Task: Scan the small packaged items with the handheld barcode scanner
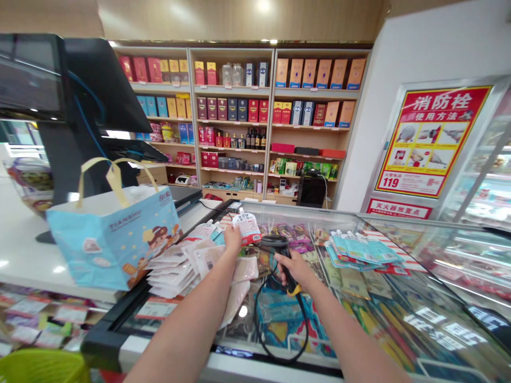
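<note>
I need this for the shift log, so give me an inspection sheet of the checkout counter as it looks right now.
Surface: glass freezer lid, packets showing beneath.
Job's things: spouted pouch; barcode scanner.
Clutter: pile of pale pouches; fan of teal pouches; blue paper bag.
Hands: left hand holds the spouted pouch up; right hand grips the barcode scanner.
Cables: black scanner cord looping on the glass.
Surroundings: shelves of boxed goods; red fire poster.

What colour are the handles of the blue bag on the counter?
The handles of the bag are pale yellow, best seen in the head view.
</note>
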`<state>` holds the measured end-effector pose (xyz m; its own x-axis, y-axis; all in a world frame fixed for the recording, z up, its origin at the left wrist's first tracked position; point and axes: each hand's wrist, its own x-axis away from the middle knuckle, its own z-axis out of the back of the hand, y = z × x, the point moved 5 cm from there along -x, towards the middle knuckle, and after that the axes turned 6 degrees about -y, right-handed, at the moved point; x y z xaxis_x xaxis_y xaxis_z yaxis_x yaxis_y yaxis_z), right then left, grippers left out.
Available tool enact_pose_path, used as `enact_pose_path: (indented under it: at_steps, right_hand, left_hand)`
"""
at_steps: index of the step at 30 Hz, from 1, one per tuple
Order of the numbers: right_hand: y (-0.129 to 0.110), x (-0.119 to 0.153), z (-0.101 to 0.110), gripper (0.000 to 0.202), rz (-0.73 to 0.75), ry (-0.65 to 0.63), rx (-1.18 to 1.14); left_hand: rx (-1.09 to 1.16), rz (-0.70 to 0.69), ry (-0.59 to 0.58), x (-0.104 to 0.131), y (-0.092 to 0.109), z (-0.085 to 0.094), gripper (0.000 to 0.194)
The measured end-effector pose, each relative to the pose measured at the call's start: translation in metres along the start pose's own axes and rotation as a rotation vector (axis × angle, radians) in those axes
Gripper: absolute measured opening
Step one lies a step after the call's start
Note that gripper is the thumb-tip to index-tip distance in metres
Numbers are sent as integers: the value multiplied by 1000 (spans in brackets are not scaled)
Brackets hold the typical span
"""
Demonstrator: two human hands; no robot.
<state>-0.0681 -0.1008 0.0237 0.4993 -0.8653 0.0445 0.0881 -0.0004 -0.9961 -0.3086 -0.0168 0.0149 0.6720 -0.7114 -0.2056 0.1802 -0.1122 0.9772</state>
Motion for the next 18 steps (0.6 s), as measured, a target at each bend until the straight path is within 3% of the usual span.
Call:
enact_pose_path:
  at_steps: [4,10,14,18]
  right_hand:
    - [-1,-3,4,34,32,36,-52]
    - [-9,5,29,37,29,108,-123]
    - [-21,27,62,36,54,177,-157]
    - [-27,56,106,33,76,286,-142]
  left_hand:
    - [153,97,-48,1,1,-9,7]
    - [363,199,-289,24,18,-47,5]
    - [348,188,-465,53,37,-91,6]
    - [280,190,-534,86,56,-150,14]
